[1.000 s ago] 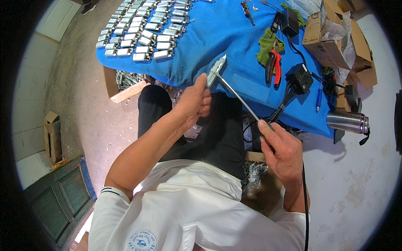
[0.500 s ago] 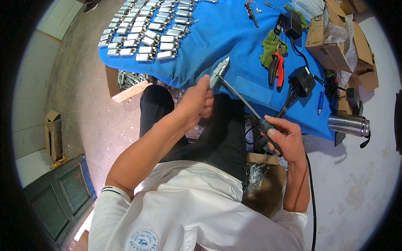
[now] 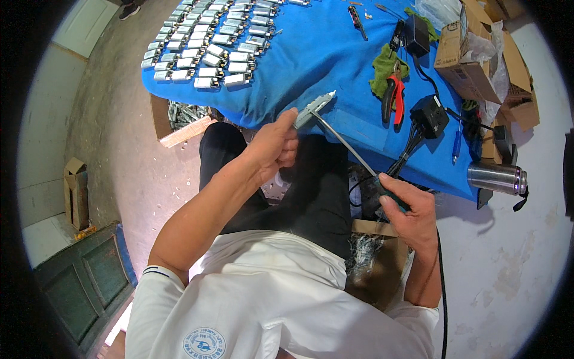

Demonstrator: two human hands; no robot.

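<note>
My left hand [image 3: 276, 142] is closed on a long grey metal piece [image 3: 311, 112] with a pale, tapered far end, held up over my lap near the table's front edge. Fingers of my right hand [image 3: 414, 208] wrap the dark handle of a screwdriver [image 3: 348, 145]. Its long shaft slants up and left, and the tip meets the right side of the metal piece; whether it sits in a screw or slot is too small to tell.
Several small silver rectangular units [image 3: 208, 72] stand in rows on the blue cloth [image 3: 305, 57]. Red-and-black pliers [image 3: 393, 103], a green rag [image 3: 382, 72], black adapters [image 3: 430, 116], a blue pen [image 3: 457, 146] and a steel flask [image 3: 497, 179] lie right. Cardboard boxes [image 3: 466, 72] stand beyond.
The metal piece has tilted, its pale tip swinging right and slightly down. My right hand has shifted a little right and down, with its grip on the screwdriver handle changed.
</note>
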